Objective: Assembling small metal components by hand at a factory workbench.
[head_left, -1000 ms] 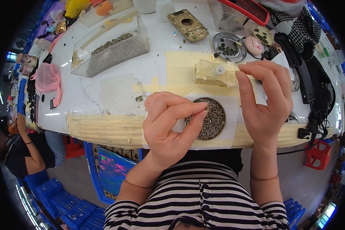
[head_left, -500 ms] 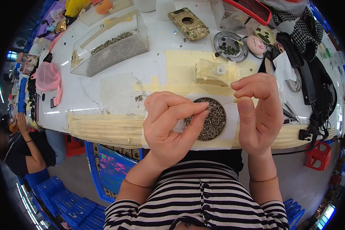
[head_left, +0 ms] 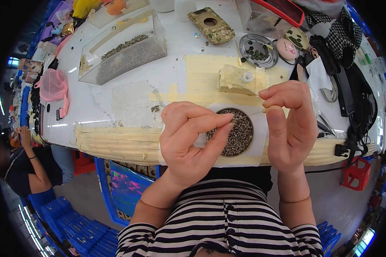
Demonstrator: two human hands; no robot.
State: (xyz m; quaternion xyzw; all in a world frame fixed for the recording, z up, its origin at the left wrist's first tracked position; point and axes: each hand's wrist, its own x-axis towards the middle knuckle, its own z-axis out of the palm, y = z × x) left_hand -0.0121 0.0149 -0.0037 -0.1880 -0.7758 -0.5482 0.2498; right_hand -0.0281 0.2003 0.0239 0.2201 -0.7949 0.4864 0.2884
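Note:
My left hand (head_left: 191,143) is closed in a pinch, thumb against forefinger, on a tiny part that the fingertips mostly hide. Opposite it, my right hand (head_left: 291,126) has thumb and forefinger closed on the yellowish end of a thin needle-like rod (head_left: 255,113). The rod spans the gap between both hands and points at the left fingertips; whether it touches the part there I cannot tell. Beneath them is a round dish (head_left: 252,139) full of small grey metal-like pieces (head_left: 236,143), lying on a white sheet (head_left: 259,150).
Beyond the hands stands a tape-covered block (head_left: 233,80) with a small white cup. Farther back are a camouflage model tank hull (head_left: 211,25), a metal dish (head_left: 243,43) of dark green parts and a clear bin (head_left: 131,60) of grey pieces. Tweezers (head_left: 326,122) lie at right.
Both hands stay almost where they were, with the same pinches. The right fingers have shifted very slightly around the rod's yellowish end.

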